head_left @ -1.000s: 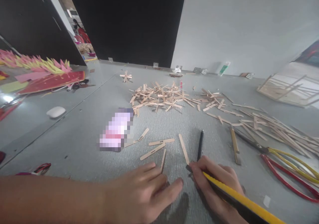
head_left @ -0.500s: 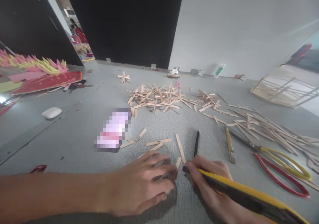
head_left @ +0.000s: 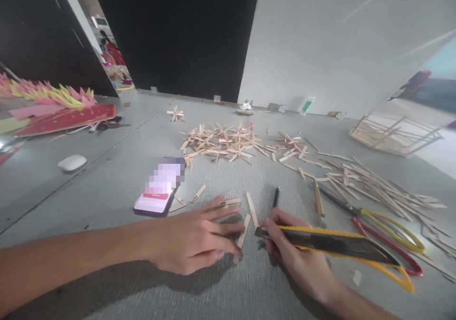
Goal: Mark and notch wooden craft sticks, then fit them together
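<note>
My left hand (head_left: 195, 239) lies low over the grey surface (head_left: 142, 282), fingers spread. Its fingertips touch a short wooden craft stick (head_left: 244, 232) that slants beneath them. In my right hand (head_left: 299, 258) is a yellow-and-black utility knife (head_left: 331, 243), its dark tip pointing left, close to the lower end of another craft stick (head_left: 251, 208). A third craft stick (head_left: 232, 201) shows partly behind my left fingers. Just beyond my right hand lies a slim black pen (head_left: 277, 196).
A phone (head_left: 151, 203) lies left of the sticks. Farther back spreads a pile of craft sticks (head_left: 221, 142). On the right are scissors (head_left: 356, 211), a tan-handled tool (head_left: 318, 203) and long thin sticks (head_left: 377, 182). A white mouse (head_left: 72, 162) sits at left.
My left hand has shifted slightly left and up, uncovering more of the short craft stick. The knife has swung closer to level, its tip moving a little left and up.
</note>
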Available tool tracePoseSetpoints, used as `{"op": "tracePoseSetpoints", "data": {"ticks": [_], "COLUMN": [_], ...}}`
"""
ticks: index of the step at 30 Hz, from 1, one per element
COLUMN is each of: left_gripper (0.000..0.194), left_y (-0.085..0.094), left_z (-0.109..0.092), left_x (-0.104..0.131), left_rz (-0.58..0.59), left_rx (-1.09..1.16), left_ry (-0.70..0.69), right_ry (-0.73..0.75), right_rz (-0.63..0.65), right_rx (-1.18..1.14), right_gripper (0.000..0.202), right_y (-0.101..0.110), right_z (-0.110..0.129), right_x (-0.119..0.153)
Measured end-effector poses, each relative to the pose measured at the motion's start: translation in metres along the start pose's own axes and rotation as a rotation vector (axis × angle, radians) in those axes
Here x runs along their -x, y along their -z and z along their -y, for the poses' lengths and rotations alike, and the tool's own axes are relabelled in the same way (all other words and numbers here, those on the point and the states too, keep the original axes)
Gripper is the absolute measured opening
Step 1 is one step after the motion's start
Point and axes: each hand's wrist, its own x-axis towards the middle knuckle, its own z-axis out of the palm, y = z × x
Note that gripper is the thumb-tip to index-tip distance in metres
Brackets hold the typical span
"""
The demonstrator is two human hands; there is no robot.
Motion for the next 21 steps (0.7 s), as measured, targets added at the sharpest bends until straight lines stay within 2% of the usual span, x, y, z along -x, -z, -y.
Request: {"op": "tracePoseSetpoints", "data": {"ticks": [3,7,12,15,21], "left_gripper": [0.042,0.044,0.04,0.037,0.034], "left_y": [-0.005,-0.015,-0.019,-0.021,-0.03], "left_z": [0.001,-0.007,-0.015,-0.014,-0.012], "left_x": [0.0,-0.002,-0.005,-0.007,-0.007], "left_rz": [-0.034,-0.078,-0.076,-0.12,-0.126], "left_rx": [-0.015,-0.043,-0.111,-0.112,-0.117], "left_ry": [-0.028,-0.012,-0.007,0.0,0.016], "right_ry": [0.012,0.05,0.115,0.122,0.141], "right_rz": [0.005,0.009,-0.014,-0.027,-0.051], "right_rx": [0.006,0.066,0.147,0.178,0.279], "right_gripper": [0.048,0.04,0.044,0.044,0.042], "right_y": [0.0,0.0,0.0,0.0,0.001], "right_z": [0.0,-0.003,-0.003,-0.002,-0.005], "right_x": [0.0,-0.001,0.002,0.003,0.002]}}
